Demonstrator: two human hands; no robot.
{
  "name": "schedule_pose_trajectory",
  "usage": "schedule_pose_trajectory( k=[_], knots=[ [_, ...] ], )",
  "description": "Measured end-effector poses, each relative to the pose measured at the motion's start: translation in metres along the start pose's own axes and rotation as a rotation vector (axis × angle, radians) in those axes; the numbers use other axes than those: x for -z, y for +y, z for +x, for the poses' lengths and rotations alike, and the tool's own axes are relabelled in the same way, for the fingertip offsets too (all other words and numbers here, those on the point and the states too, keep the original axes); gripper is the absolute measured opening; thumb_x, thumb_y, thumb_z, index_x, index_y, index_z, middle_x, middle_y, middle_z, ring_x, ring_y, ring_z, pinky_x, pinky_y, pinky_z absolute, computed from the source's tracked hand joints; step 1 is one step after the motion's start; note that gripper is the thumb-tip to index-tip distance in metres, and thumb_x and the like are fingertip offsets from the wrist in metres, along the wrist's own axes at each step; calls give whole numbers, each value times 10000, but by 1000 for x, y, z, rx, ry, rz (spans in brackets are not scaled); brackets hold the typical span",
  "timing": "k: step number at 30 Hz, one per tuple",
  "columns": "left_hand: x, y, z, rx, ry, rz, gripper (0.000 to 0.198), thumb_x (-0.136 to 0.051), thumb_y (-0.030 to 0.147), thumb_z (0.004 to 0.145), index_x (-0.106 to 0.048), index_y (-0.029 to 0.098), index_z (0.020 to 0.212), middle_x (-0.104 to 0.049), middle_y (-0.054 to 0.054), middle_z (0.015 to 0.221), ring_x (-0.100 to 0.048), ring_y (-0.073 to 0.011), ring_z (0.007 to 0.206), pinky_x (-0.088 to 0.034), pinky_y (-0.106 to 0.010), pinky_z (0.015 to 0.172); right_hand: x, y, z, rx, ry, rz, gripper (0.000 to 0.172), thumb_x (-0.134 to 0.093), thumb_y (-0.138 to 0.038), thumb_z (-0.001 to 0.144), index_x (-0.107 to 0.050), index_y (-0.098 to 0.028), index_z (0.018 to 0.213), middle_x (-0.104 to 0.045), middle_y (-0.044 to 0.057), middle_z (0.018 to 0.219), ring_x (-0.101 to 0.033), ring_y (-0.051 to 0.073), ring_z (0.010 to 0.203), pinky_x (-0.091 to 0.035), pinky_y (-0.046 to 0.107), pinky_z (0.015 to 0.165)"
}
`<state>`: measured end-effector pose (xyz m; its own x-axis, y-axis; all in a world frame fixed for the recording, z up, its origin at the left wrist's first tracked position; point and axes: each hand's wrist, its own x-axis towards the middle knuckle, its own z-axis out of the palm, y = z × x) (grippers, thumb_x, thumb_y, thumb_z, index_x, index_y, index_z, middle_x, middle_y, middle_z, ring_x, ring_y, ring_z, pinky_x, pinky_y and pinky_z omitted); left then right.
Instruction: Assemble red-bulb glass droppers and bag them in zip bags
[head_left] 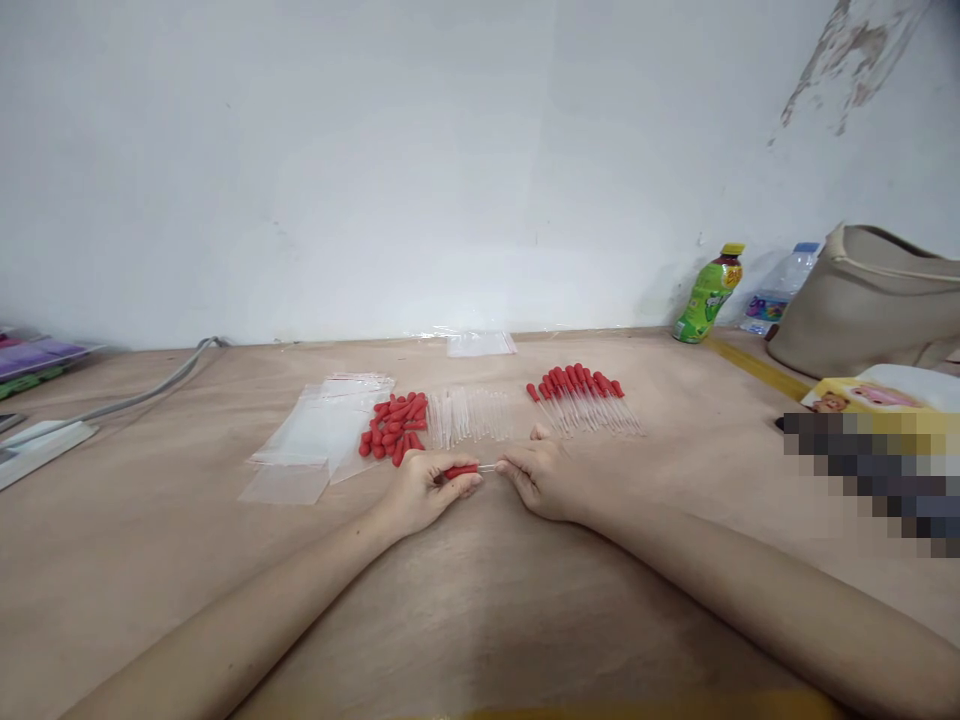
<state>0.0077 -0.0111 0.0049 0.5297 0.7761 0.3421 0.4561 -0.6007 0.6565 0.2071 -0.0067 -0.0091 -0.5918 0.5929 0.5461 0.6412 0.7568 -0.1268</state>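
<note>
Basically, left hand (424, 492) fingers pinched a red bulb (461, 470) and right hand (541, 478) fingers pinched a clear tube (486, 467), the 2 meeting end to end just above the table (480, 610). Looked like the bulb-fitting step; seating it would call for a straight axial push. Loose bulbs (394, 425), tubes (471, 415) and bags (319, 435) lay just beyond, finished droppers (585, 398) right of those. Near table bare, ample elbow room.

Bright, even light, white wall (375, 150) washed pale, faint soft shadows on the worktop (480, 610), sheen on plastic bags (315, 440) toward its far edge, sides bowed by the wide lens, dropper (466, 469) between left hand (420, 492) and right hand (541, 480) blurred, pixelated block (870, 480) at the right edge.
</note>
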Motion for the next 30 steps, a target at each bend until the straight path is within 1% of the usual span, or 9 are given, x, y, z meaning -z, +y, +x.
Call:
schedule_pose_trajectory(
  k=[5, 7, 11, 13, 15, 17, 21, 25, 30],
  knots=[
    [-1, -3, 1, -11, 24, 29, 235, -510, 317, 800, -659, 136, 823, -593, -5, 563, -523, -103, 513, -401, -187, 500, -2, -2, 4, -103, -107, 82, 298, -328, -222, 878, -484, -159, 631, -558, -4, 580, -411, 93, 513, -261, 261, 648],
    [-1, -6, 3, -7, 42, 27, 218, -532, 303, 787, -659, 140, 854, -634, -20, 629, -560, -116, 561, -430, -196, 532, 1, -3, 6, -130, -142, 90, 292, -320, -223, 886, -492, -161, 659, -566, -5, 593, -419, 93, 519, -269, 263, 663],
    [2, -10, 6, -1, 61, 11, 225, -569, 289, 761, -645, 152, 922, -670, -61, 847, -612, -154, 730, -480, -238, 653, 16, -5, 10, -99, -226, -2, 243, -353, -250, 880, -522, -162, 728, -599, 22, 669, -478, 118, 588, -278, 288, 699],
    [4, -13, 7, 25, 77, 20, 289, -574, 309, 755, -610, 158, 999, -657, -59, 857, -603, -143, 696, -486, -245, 641, 28, 0, 11, -87, -246, -47, 212, -380, -248, 866, -535, -164, 747, -612, 39, 721, -508, 137, 650, -284, 297, 721],
    [5, -17, 8, 63, 117, 34, 375, -585, 317, 743, -553, 157, 1080, -633, -51, 849, -574, -120, 625, -483, -243, 602, 40, 10, 14, -180, -227, -59, 189, -395, -241, 851, -548, -167, 769, -619, 47, 749, -522, 148, 684, -303, 281, 700],
    [5, -19, 8, 91, 125, 42, 401, -590, 305, 734, -526, 154, 1099, -609, -39, 832, -542, -104, 587, -473, -234, 568, 51, 27, 19, -399, -196, -38, 206, -384, -246, 842, -563, -168, 775, -625, 46, 738, -530, 141, 654, -318, 243, 612],
    [6, -17, 8, 56, 50, 95, 234, -564, 275, 749, -607, 164, 950, -580, -17, 735, -512, -99, 585, -435, -210, 534, 59, 64, 31, -806, -244, -66, 362, -330, -263, 834, -602, -169, 616, -629, 43, 659, -542, 128, 580, -319, 223, 530],
    [6, -14, 8, 33, 31, 137, 198, -548, 276, 761, -627, 162, 901, -566, -19, 709, -504, -102, 590, -413, -207, 531, 47, 80, 36, -918, -180, -193, 320, -353, -271, 798, -632, -150, 699, -638, 103, 749, -568, 206, 697, -322, 265, 548],
    [7, -14, 8, 35, 17, 145, 201, -544, 280, 762, -629, 155, 894, -568, -26, 719, -509, -109, 606, -408, -212, 543, 25, 73, 35, -895, -157, -323, 306, -363, -292, 799, -628, -147, 752, -633, 124, 790, -570, 241, 763, -336, 331, 661]
  ],
)
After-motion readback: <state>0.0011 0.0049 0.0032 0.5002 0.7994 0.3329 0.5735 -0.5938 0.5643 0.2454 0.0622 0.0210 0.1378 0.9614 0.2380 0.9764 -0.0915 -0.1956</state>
